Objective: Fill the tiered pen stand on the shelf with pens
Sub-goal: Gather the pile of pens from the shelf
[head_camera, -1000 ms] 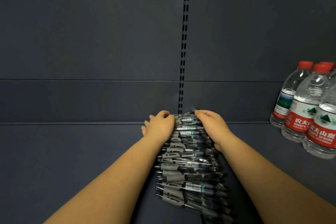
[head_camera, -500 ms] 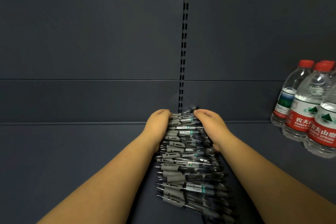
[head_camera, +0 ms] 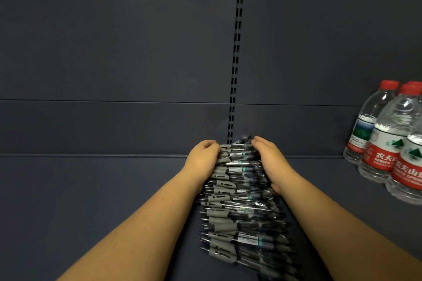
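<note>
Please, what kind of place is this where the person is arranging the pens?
Probably a shop shelf being stocked. The dark back panel has a slotted upright typical of store shelving, many identical pens lie in tiers, and water bottles with red labels stand grouped at the right.

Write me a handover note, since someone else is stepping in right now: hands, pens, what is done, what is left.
Left hand: fingers curled against the left ends of the top rows of pens.
Right hand: fingers curled over the right ends of the same rows.
Pens lie crosswise in stepped rows on the shelf, grey grips to the left; the stand under them is hidden.
Done: the visible rows look full.
Left: probably squaring up the top rows; whether any slot is empty cannot be told.
Water bottles stand at the right, apart from the pens.
</note>
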Available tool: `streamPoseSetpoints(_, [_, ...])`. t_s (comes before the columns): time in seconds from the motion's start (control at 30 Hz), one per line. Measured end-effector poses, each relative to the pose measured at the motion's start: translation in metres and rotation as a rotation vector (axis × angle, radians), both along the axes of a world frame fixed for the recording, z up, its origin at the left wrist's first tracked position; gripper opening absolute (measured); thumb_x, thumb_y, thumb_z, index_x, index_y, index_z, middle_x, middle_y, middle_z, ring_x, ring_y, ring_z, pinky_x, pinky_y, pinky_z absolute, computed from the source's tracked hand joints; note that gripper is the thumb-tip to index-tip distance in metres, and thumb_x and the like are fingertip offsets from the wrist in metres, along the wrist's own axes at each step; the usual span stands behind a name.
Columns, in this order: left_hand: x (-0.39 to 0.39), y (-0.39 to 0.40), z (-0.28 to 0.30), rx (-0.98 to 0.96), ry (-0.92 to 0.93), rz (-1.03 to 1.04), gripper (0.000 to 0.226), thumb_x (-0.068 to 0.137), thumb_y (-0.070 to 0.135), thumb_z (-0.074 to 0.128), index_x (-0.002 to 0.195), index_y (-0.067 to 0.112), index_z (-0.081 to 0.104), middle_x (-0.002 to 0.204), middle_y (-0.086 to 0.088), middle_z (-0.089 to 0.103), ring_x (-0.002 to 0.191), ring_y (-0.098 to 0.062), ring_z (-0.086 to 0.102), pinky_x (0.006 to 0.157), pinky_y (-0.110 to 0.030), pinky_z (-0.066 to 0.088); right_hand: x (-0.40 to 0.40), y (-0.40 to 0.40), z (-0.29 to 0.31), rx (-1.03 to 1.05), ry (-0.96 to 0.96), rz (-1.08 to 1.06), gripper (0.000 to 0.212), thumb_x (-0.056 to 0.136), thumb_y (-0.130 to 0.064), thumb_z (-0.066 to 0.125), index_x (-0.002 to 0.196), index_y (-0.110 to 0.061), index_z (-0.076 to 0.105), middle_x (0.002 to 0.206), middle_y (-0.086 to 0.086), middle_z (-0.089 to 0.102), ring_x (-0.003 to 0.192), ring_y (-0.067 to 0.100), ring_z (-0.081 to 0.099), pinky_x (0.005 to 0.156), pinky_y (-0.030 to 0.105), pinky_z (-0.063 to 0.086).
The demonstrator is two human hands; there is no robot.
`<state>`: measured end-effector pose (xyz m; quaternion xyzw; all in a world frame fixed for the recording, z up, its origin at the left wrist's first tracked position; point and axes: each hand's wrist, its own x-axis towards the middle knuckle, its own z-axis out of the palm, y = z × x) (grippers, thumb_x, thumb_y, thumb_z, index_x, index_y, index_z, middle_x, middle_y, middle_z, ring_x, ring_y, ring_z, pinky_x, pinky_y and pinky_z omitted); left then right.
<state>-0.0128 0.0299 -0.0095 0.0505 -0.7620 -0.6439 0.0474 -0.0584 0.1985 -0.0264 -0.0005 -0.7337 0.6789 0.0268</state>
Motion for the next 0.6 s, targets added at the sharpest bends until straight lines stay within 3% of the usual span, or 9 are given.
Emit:
streamPoseSetpoints(0.07, [0.001,0.0,0.002,-0.034,0.005,0.01,0.032,0.098,0.025,0.049,0.13,0.024,0.057,0.113,0.008,0.062,0.095,-0.005,0.057,0.074,-0.022,0.042,0.0,0.002,0.0,-0.008,-0.014,0.01,0.067,0.09,-0.061,0.057,0.148,-0.029,0.048,0.149,-0.006,0.049,0.129,0.017,0.054,0.109,0.044,0.045])
streamPoseSetpoints(0.13, [0.005,0.0,0.005,-0.027,0.002,0.031,0.023,0.098,0.025,0.05,0.119,0.022,0.061,0.101,0.008,0.063,0.085,-0.004,0.057,0.066,-0.02,0.041,0.004,0.003,0.002,-0.016,-0.047,0.034,0.078,0.083,-0.074,0.054,0.148,-0.032,0.049,0.149,-0.009,0.052,0.133,0.019,0.053,0.115,0.048,0.04])
streamPoseSetpoints(0.23, [0.012,-0.004,0.005,0.039,-0.009,0.058,0.021,0.096,0.026,0.049,0.099,0.01,0.061,0.093,-0.004,0.061,0.08,-0.018,0.054,0.067,-0.029,0.042,0.018,0.005,0.012,-0.061,-0.102,-0.02,0.069,0.099,-0.064,0.042,0.156,-0.027,0.035,0.155,-0.006,0.043,0.144,0.024,0.041,0.121,0.049,0.03])
streamPoseSetpoints(0.3, [0.018,-0.007,0.005,0.069,-0.025,0.08,0.016,0.094,0.03,0.045,0.092,0.016,0.051,0.091,-0.008,0.05,0.081,-0.021,0.045,0.069,-0.036,0.037,0.023,0.01,0.014,-0.109,-0.139,-0.048,0.068,0.103,-0.06,0.039,0.159,-0.023,0.029,0.163,0.001,0.033,0.149,0.024,0.032,0.123,0.043,0.025])
streamPoseSetpoints(0.37, [0.024,-0.009,0.003,0.103,-0.054,0.098,0.022,0.096,0.036,0.04,0.09,0.017,0.05,0.095,-0.006,0.053,0.085,-0.022,0.049,0.074,-0.038,0.039,0.031,0.014,0.015,-0.164,-0.16,-0.062,0.07,0.104,-0.057,0.038,0.161,-0.018,0.023,0.165,0.004,0.028,0.152,0.023,0.027,0.125,0.04,0.02])
streamPoseSetpoints(0.4, [0.028,-0.01,0.002,0.111,-0.066,0.097,0.029,0.099,0.039,0.037,0.094,0.019,0.056,0.104,-0.003,0.057,0.093,-0.021,0.054,0.081,-0.039,0.041,0.036,0.016,0.015,-0.176,-0.175,-0.059,0.072,0.104,-0.058,0.037,0.161,-0.016,0.021,0.166,0.004,0.025,0.153,0.022,0.024,0.126,0.041,0.017])
streamPoseSetpoints(0.43, [0.031,-0.012,0.0,0.111,-0.078,0.088,0.036,0.101,0.043,0.034,0.11,0.021,0.061,0.119,-0.001,0.059,0.109,-0.022,0.056,0.091,-0.039,0.041,0.039,0.018,0.013,-0.172,-0.188,-0.047,0.075,0.103,-0.06,0.036,0.161,-0.016,0.019,0.167,0.004,0.023,0.154,0.022,0.022,0.127,0.042,0.015])
streamPoseSetpoints(0.5, [0.037,-0.016,-0.002,0.121,-0.107,0.086,0.056,0.103,0.051,0.032,0.149,0.021,0.042,0.153,0.001,0.042,0.141,-0.022,0.039,0.113,-0.04,0.03,0.047,0.02,0.011,-0.143,-0.198,-0.018,0.078,0.102,-0.065,0.033,0.162,-0.017,0.017,0.168,0.004,0.02,0.154,0.021,0.021,0.127,0.042,0.014])
streamPoseSetpoints(0.6, [0.046,-0.015,0.0,0.209,-0.127,0.058,0.065,0.102,0.056,0.031,0.157,0.023,0.026,0.162,0.002,0.029,0.148,-0.02,0.028,0.117,-0.038,0.024,0.06,0.016,0.013,-0.124,-0.206,0.036,0.075,0.103,-0.065,0.025,0.161,-0.019,0.019,0.166,0.0,0.024,0.154,0.021,0.022,0.124,0.039,0.016])
